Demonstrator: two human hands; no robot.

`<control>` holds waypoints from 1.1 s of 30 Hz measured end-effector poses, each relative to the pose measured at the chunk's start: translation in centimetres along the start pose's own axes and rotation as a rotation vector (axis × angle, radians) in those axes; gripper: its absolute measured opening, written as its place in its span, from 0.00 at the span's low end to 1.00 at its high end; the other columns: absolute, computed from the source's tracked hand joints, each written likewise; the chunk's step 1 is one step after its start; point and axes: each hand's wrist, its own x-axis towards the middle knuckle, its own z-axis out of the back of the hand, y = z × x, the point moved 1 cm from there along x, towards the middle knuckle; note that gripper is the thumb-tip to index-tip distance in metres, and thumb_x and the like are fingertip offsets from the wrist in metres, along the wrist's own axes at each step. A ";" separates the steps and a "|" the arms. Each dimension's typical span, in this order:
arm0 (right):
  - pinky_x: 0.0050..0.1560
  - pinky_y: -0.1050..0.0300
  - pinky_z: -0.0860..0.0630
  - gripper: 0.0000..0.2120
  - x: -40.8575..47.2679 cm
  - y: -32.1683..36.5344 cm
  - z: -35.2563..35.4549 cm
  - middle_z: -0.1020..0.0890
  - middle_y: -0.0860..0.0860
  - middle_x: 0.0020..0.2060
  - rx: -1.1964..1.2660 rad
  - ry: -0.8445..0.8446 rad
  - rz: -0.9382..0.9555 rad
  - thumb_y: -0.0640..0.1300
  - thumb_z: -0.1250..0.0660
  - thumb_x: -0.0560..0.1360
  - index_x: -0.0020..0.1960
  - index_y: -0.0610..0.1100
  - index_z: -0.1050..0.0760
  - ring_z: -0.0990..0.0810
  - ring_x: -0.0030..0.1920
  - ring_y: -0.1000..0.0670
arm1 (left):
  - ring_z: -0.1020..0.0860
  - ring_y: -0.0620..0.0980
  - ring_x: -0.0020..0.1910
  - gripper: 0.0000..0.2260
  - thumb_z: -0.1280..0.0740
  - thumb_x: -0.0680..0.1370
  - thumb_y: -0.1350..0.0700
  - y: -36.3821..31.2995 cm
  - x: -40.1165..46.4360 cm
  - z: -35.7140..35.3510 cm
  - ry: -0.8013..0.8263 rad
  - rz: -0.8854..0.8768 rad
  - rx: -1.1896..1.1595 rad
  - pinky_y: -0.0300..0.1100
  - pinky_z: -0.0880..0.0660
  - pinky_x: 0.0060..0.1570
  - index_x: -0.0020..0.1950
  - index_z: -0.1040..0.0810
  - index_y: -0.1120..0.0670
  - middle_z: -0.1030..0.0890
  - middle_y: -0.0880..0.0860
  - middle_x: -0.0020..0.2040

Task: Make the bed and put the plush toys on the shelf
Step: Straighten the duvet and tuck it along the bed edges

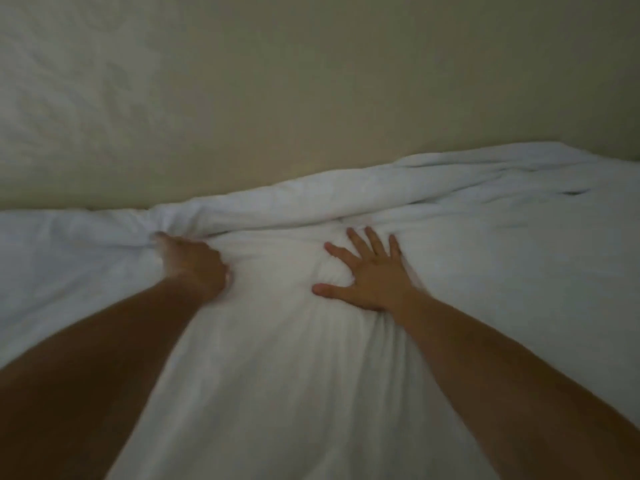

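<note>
We lean over the bed with both bare arms stretched toward the plain beige wall (311, 81). Our left hand (194, 265) is clenched, its fingers (162, 237) closed on a bunched fold of the soft white crumpled duvet (346, 393) near the bed's far edge. Our right hand (367, 271) lies flat on the duvet, fingers spread and released, pressing the fabric down, with creases fanning back from under the palm toward us. The relation that matters: a thick rolled ridge of duvet (415, 188) runs left to right along the wall, just beyond both hands, its long axis parallel to the wall. The left hand already touches its near end; the right sits just short of it. We judge the left hand better placed to pull the ridge flat. No plush toys or shelf are in view.
</note>
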 end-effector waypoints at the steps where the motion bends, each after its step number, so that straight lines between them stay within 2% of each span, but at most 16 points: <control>1: 0.75 0.33 0.64 0.49 -0.9 0.3 1.2 0.56 0.54 0.81 0.019 0.062 -0.012 0.87 0.55 0.60 0.77 0.69 0.54 0.61 0.81 0.46 | 0.27 0.58 0.71 0.23 0.50 0.83 0.41 -2.6 -2.0 2.5 -0.056 -0.064 -0.003 0.62 0.40 0.75 0.72 0.27 0.48 0.23 0.54 0.69; 3: 0.77 0.37 0.59 0.42 -3.6 -0.3 3.5 0.47 0.51 0.81 0.025 0.017 -0.002 0.81 0.51 0.67 0.77 0.65 0.47 0.53 0.81 0.45 | 0.28 0.60 0.71 0.22 0.47 0.83 0.44 -8.0 -5.7 6.9 -0.198 -0.184 -0.108 0.60 0.37 0.73 0.76 0.32 0.48 0.27 0.57 0.73; 5: 0.79 0.40 0.53 0.33 -8.0 -4.8 5.5 0.41 0.48 0.79 0.018 -0.154 -0.046 0.72 0.50 0.76 0.78 0.61 0.42 0.47 0.80 0.44 | 0.40 0.59 0.80 0.27 0.50 0.83 0.38 -13.8 -8.6 10.0 -0.268 -0.332 -0.216 0.62 0.45 0.76 0.82 0.43 0.43 0.40 0.56 0.82; 9: 0.78 0.39 0.47 0.32 -17.4 -23.3 10.7 0.37 0.46 0.78 -0.116 -0.312 -0.314 0.65 0.58 0.78 0.79 0.57 0.42 0.43 0.79 0.40 | 0.51 0.56 0.84 0.27 0.53 0.83 0.36 -26.9 -14.0 14.6 -0.325 -0.538 -0.420 0.64 0.51 0.79 0.83 0.48 0.38 0.51 0.52 0.85; 11: 0.77 0.38 0.46 0.35 -21.2 -33.0 13.6 0.38 0.44 0.78 -0.213 -0.253 -0.446 0.68 0.58 0.76 0.79 0.57 0.43 0.43 0.78 0.37 | 0.55 0.55 0.84 0.26 0.55 0.84 0.37 -34.0 -15.5 15.7 -0.325 -0.600 -0.516 0.65 0.53 0.79 0.83 0.52 0.37 0.54 0.50 0.85; 13: 0.78 0.38 0.54 0.37 -23.7 -40.4 14.4 0.48 0.45 0.81 -0.203 -0.088 -0.549 0.74 0.54 0.74 0.80 0.62 0.50 0.52 0.80 0.38 | 0.56 0.54 0.84 0.26 0.55 0.84 0.38 -41.1 -15.6 17.0 -0.342 -0.636 -0.582 0.66 0.54 0.79 0.82 0.53 0.36 0.54 0.49 0.85; 15: 0.78 0.39 0.61 0.40 -24.7 -44.4 11.9 0.57 0.47 0.81 -0.137 0.046 -0.582 0.79 0.53 0.70 0.78 0.67 0.57 0.60 0.80 0.40 | 0.57 0.54 0.84 0.25 0.56 0.84 0.37 -47.6 -14.9 17.1 -0.295 -0.652 -0.608 0.68 0.56 0.78 0.82 0.54 0.35 0.55 0.48 0.85; 17: 0.78 0.38 0.60 0.42 -24.5 -45.9 7.6 0.59 0.46 0.81 -0.058 0.056 -0.571 0.82 0.55 0.67 0.77 0.70 0.60 0.61 0.80 0.40 | 0.54 0.57 0.84 0.25 0.55 0.83 0.35 -52.6 -14.5 15.0 -0.242 -0.647 -0.543 0.72 0.55 0.76 0.81 0.52 0.33 0.53 0.49 0.85; 21: 0.77 0.37 0.48 0.41 -23.4 -47.6 4.3 0.48 0.43 0.81 0.023 -0.120 -0.479 0.83 0.53 0.67 0.77 0.70 0.47 0.49 0.80 0.39 | 0.48 0.62 0.83 0.28 0.48 0.82 0.38 -57.3 -13.6 9.6 -0.345 -0.593 -0.393 0.74 0.53 0.74 0.83 0.46 0.40 0.45 0.53 0.84; 23: 0.77 0.40 0.45 0.39 -22.9 -48.8 6.7 0.44 0.45 0.80 0.053 -0.091 -0.413 0.82 0.51 0.68 0.76 0.70 0.45 0.46 0.79 0.41 | 0.48 0.62 0.83 0.30 0.47 0.80 0.38 -57.7 -12.9 9.8 -0.379 -0.584 -0.392 0.74 0.54 0.74 0.83 0.45 0.41 0.45 0.53 0.84; 24: 0.75 0.44 0.40 0.37 -22.3 -49.5 8.9 0.37 0.46 0.77 0.106 -0.048 -0.407 0.80 0.51 0.69 0.75 0.67 0.41 0.39 0.77 0.43 | 0.48 0.61 0.83 0.30 0.47 0.80 0.38 -57.8 -12.7 10.1 -0.362 -0.582 -0.397 0.74 0.54 0.75 0.82 0.44 0.41 0.45 0.52 0.84; 26: 0.61 0.50 0.26 0.26 -20.4 -51.6 14.2 0.18 0.50 0.58 0.183 -0.229 -0.482 0.71 0.48 0.77 0.65 0.57 0.27 0.21 0.61 0.46 | 0.47 0.60 0.83 0.31 0.48 0.79 0.37 -57.9 -12.7 10.6 -0.326 -0.565 -0.409 0.73 0.53 0.75 0.82 0.41 0.42 0.44 0.51 0.84; 28: 0.49 0.50 0.24 0.16 -17.5 -56.9 18.8 0.16 0.48 0.47 0.083 -0.464 -0.637 0.60 0.44 0.81 0.56 0.51 0.24 0.19 0.52 0.44 | 0.44 0.60 0.82 0.31 0.47 0.77 0.37 -58.1 -12.5 10.8 -0.298 -0.559 -0.421 0.73 0.52 0.74 0.81 0.38 0.43 0.43 0.51 0.84; 29: 0.51 0.49 0.25 0.16 -16.3 -60.0 20.3 0.18 0.46 0.50 0.007 -0.466 -0.699 0.58 0.41 0.81 0.60 0.49 0.25 0.22 0.56 0.42 | 0.43 0.60 0.82 0.32 0.47 0.77 0.37 -58.1 -12.6 10.8 -0.277 -0.557 -0.414 0.74 0.52 0.74 0.80 0.37 0.44 0.43 0.51 0.84; 30: 0.57 0.47 0.26 0.21 -15.3 -62.8 21.2 0.20 0.44 0.58 -0.002 -0.363 -0.764 0.59 0.38 0.79 0.67 0.49 0.29 0.25 0.62 0.40 | 0.43 0.60 0.82 0.32 0.48 0.77 0.37 -58.1 -12.6 10.8 -0.274 -0.550 -0.418 0.74 0.51 0.74 0.80 0.36 0.44 0.42 0.51 0.84; 33: 0.73 0.43 0.35 0.55 -13.4 -65.6 20.7 0.37 0.45 0.77 0.273 0.247 -0.791 0.69 0.27 0.66 0.81 0.49 0.51 0.36 0.75 0.39 | 0.44 0.60 0.82 0.32 0.54 0.80 0.34 -58.3 -12.3 10.8 -0.274 -0.549 -0.405 0.73 0.53 0.75 0.81 0.37 0.45 0.43 0.52 0.84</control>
